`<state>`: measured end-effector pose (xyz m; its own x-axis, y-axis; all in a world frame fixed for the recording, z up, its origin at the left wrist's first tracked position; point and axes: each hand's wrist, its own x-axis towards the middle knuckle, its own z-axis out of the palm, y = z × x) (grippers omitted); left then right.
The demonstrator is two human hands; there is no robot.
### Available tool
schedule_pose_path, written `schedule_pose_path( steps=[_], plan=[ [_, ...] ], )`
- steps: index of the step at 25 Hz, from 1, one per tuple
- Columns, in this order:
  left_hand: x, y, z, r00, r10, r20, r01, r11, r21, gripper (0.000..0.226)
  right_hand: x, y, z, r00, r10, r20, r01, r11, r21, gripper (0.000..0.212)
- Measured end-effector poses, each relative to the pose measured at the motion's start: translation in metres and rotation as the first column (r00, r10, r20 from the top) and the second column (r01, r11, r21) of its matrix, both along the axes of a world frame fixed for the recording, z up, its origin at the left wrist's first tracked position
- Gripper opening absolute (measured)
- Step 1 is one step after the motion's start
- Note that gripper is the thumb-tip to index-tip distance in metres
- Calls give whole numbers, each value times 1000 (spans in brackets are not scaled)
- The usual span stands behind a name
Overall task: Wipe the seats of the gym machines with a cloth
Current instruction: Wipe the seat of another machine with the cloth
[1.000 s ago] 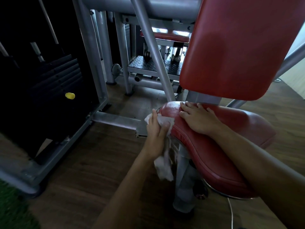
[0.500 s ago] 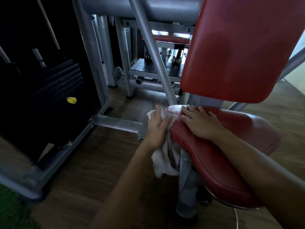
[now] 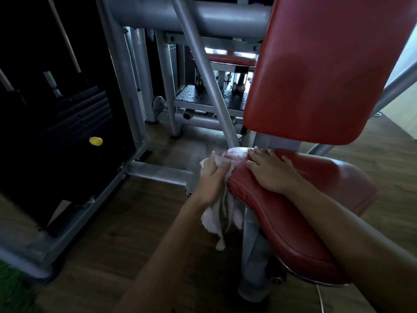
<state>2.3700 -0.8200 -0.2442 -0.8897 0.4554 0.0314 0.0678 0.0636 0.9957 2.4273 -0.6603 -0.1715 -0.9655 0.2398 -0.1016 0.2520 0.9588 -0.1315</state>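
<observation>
Dim picture; daylight comes from far beyond the right-hand fingers (image 3: 259, 158), soft glare on the glossy red padded seat (image 3: 270, 218) beside them; edges bend

The seat (image 3: 338, 177) sits right of centre, with the backrest (image 3: 327, 64) upright above its rear edge. The right hand (image 3: 270, 172) rests on the seat top. The left hand (image 3: 212, 179) holds the cloth (image 3: 225, 213) against the seat's left side. The weight stack (image 3: 67, 123) stands well apart to the left. The footplate (image 3: 203, 98) lies behind.
</observation>
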Motion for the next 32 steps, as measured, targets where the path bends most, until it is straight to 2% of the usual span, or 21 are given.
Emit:
schedule_pose_path(
  steps=[3, 5, 6, 8, 10, 13, 17, 19, 21, 23, 24, 26, 29, 30, 32],
  plan=[
    [-26, 10, 21, 999, 22, -45, -28, 992, -120, 41, 1, 0, 0, 1000, 8, -2, -8, 1000, -6, 53],
    [-22, 13, 22, 999, 36, -37, -38, 998, -48, 37, 0, 2, -1, 1000, 11, -4, -11, 1000, -3, 53],
    [-18, 10, 15, 1000, 31, -1, -31, 1000, 5, 39, -1, 3, -2, 1000, 8, -4, -8, 1000, 0, 53],
    [-1, 2, -7, 998, 12, 56, -17, 997, 78, 69, -3, 5, -4, 1000, 1, -1, -1, 1000, 11, 54],
    [20, -4, -22, 1000, -7, 5, 6, 1000, 25, 93, -4, 7, -4, 1000, -8, 4, 8, 1000, 14, 54],
    [36, -5, -19, 991, 41, -126, -51, 996, -76, 96, -3, 7, -4, 1000, 0, -17, 0, 1000, -10, 53],
    [55, -12, -13, 983, 75, -170, -83, 996, -36, 99, -2, 6, 1, 1000, -2, -8, 2, 999, -36, 48],
    [85, -11, -16, 981, 91, -170, -97, 995, -26, 86, 4, 3, 6, 999, -24, -26, 23, 999, -48, 43],
    [107, -6, -13, 979, 86, -187, -86, 996, 8, 59, 13, 2, 10, 994, -81, -80, 71, 991, -114, 37],
    [104, 1, -2, 974, 117, -192, -116, 993, 16, 36, 23, 8, 11, 987, -120, -109, 103, 983, -150, 40],
    [95, 4, 1, 968, 156, -197, -157, 988, 13, 31, 30, 12, 12, 986, -132, -104, 115, 981, -158, 43],
    [73, 9, 2, 960, 190, -204, -190, 982, 23, 43, 53, 22, 21, 994, -84, -76, 69, 982, -177, 46],
    [61, 5, 5, 940, 297, -166, -299, 954, 15, 60, 86, 53, 21, 992, -48, -118, 8, 948, -319, 44],
    [68, 0, 15, 928, 329, -172, -332, 943, 16, 62, 94, 59, 21, 987, -67, -146, 8, 928, -372, 42],
    [83, -3, 39, 894, 364, -262, -363, 930, 53, 48, 112, 67, 16, 988, -59, -143, 0, 925, -380, 43]
  ],
)
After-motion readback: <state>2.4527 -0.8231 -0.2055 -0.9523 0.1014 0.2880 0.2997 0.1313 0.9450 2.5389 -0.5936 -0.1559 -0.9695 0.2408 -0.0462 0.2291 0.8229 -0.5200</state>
